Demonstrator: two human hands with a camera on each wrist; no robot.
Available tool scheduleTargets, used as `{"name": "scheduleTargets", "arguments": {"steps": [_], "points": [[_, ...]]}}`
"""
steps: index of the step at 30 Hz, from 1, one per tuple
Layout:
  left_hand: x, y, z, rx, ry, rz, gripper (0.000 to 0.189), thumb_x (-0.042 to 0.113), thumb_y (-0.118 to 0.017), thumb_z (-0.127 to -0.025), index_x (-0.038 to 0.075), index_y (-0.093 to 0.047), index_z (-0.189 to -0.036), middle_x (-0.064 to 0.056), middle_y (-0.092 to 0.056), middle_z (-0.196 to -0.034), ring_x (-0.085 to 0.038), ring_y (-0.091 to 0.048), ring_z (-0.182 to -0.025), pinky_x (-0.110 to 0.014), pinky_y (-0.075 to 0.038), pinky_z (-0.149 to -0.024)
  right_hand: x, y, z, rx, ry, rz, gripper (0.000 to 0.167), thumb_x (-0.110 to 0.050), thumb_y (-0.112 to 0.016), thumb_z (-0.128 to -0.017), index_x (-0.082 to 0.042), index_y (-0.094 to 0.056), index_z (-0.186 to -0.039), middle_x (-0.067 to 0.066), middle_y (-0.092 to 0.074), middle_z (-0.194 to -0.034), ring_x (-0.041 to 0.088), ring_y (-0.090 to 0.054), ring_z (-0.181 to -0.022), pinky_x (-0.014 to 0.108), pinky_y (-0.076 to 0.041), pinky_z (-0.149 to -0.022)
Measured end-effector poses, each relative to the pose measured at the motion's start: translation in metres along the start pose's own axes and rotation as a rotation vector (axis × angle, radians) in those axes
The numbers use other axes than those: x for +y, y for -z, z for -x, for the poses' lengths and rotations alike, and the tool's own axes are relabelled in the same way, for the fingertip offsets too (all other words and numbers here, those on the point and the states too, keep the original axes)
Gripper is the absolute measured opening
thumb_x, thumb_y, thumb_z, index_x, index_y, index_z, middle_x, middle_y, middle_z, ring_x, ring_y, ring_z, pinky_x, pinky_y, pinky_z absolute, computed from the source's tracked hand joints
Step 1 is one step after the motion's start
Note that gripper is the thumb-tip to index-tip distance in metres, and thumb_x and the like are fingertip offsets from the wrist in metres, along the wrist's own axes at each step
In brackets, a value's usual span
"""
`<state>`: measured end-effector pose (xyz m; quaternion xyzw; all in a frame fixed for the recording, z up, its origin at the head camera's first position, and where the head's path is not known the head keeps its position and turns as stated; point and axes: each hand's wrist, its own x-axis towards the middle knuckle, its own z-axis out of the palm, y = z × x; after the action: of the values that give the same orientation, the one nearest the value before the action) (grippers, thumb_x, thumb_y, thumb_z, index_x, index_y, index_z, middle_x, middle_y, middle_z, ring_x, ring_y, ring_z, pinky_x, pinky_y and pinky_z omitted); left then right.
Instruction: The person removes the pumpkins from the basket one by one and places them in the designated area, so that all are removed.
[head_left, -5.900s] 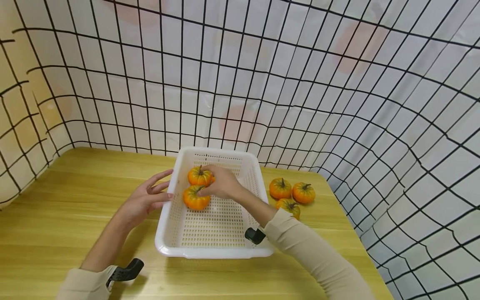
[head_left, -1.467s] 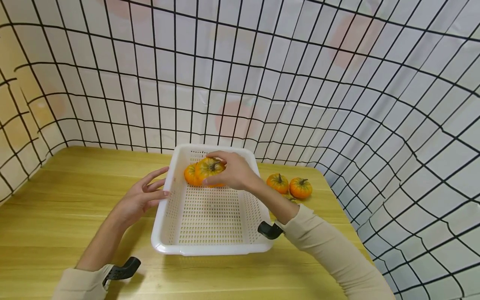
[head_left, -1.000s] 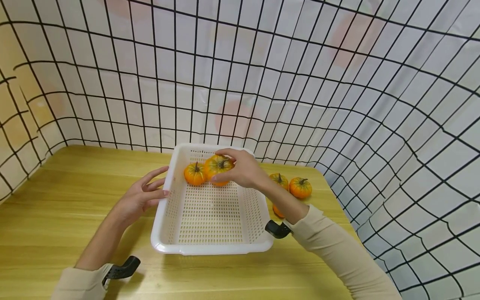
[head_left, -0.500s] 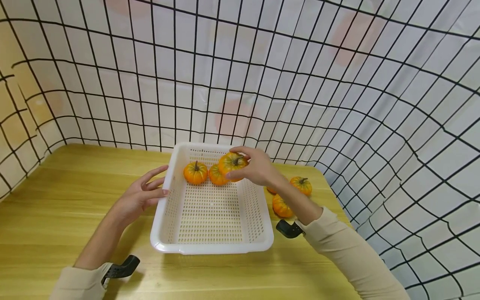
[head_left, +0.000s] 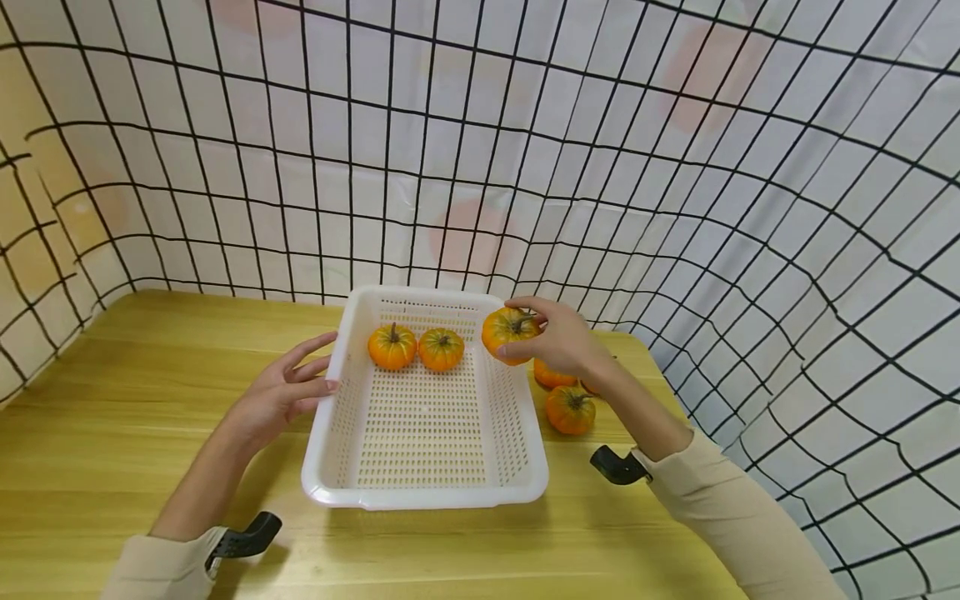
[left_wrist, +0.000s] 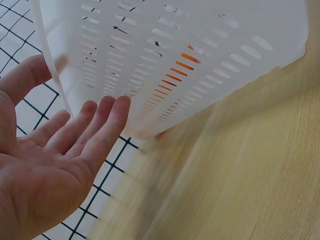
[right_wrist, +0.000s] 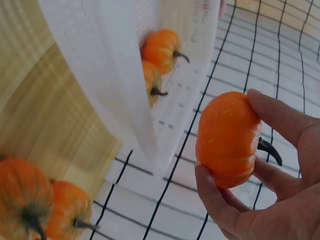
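Note:
My right hand [head_left: 566, 337] pinches a small orange pumpkin [head_left: 510, 335] between thumb and fingers, over the right rim of a white plastic basket [head_left: 423, 498]. The right wrist view shows the held pumpkin [right_wrist: 227, 140] raised, its dark stem pointing toward the palm. Two more pumpkins, a left one [head_left: 392, 346] and a right one [head_left: 441, 349], sit side by side at the basket's far end. At the basket's left side my left hand [head_left: 277, 396] rests with fingers extended, thumb at the rim and fingertips against the slotted outer wall [left_wrist: 165, 70].
Right of the basket, several pumpkins lie on the wooden table [head_left: 150, 400], one nearest the front [head_left: 570, 409] and others partly behind the right hand and forearm. A black wire grid [head_left: 420, 167] with a white sheet behind it closes off the back and right side.
The right hand has carried one pumpkin from the basket's far end rightward to its right rim, uncovering the pumpkin beneath its path. The left hand has stayed at the left side.

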<state>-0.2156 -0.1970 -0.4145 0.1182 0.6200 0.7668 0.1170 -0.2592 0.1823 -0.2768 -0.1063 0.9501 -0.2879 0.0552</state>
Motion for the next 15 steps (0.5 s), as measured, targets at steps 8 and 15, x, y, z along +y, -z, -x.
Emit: {"name": "scheduleTargets", "arguments": {"steps": [8, 15], "points": [[-0.001, 0.0, -0.001, 0.006, -0.004, -0.004, 0.079, 0.001, -0.065, -0.097, 0.014, -0.022, -0.161, 0.006, -0.059, -0.139, -0.015, -0.069, -0.114, -0.035, -0.06, -0.09, 0.028, 0.021, 0.008, 0.011, -0.034, 0.012, 0.077, -0.046, -0.083, -0.081, -0.03, -0.05, -0.148, 0.014, -0.047, -0.152, 0.037, -0.044, -0.137, 0.061, -0.045, -0.105], [-0.001, 0.0, 0.0, 0.01, -0.003, -0.013, 0.079, 0.002, -0.065, -0.096, 0.015, -0.023, -0.161, 0.005, -0.059, -0.14, -0.016, -0.069, -0.114, -0.036, -0.06, -0.09, 0.049, 0.031, 0.016, 0.011, -0.07, 0.042, 0.079, -0.05, -0.08, -0.083, -0.027, -0.047, -0.151, 0.015, -0.042, -0.158, 0.04, -0.04, -0.142, 0.066, -0.04, -0.108]]}}
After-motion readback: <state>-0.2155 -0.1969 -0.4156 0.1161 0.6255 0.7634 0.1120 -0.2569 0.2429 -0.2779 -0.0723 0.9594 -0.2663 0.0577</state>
